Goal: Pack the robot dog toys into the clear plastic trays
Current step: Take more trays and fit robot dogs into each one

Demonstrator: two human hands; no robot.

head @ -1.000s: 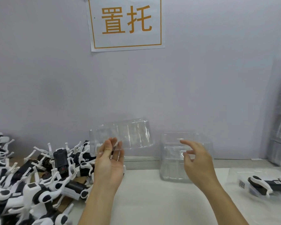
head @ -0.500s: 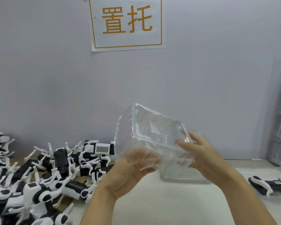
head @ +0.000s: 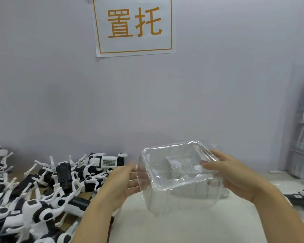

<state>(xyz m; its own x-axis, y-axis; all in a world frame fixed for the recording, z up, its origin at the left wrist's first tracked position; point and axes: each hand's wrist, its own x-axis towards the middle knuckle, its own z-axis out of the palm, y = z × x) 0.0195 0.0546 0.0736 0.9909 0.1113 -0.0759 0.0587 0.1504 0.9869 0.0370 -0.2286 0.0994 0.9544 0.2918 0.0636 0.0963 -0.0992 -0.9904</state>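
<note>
You held the tray (head: 175, 165) above the desk (head: 165, 228), tilted, mid-scene. Your right hand (head: 235, 174) gripped its right rim; your left hand (head: 125, 181) lay flat-fingered on its left wall, seemingly touching. The dogs (head: 42, 190) lay heaped at left.

A plain pale grey-lilac wall (head: 218, 85) fills most of the view, evenly lit. A white paper sign (head: 134, 26) with an orange border and two orange Chinese characters is stuck high on it. Below runs a white bench (head: 191, 228), meeting the wall.
</note>
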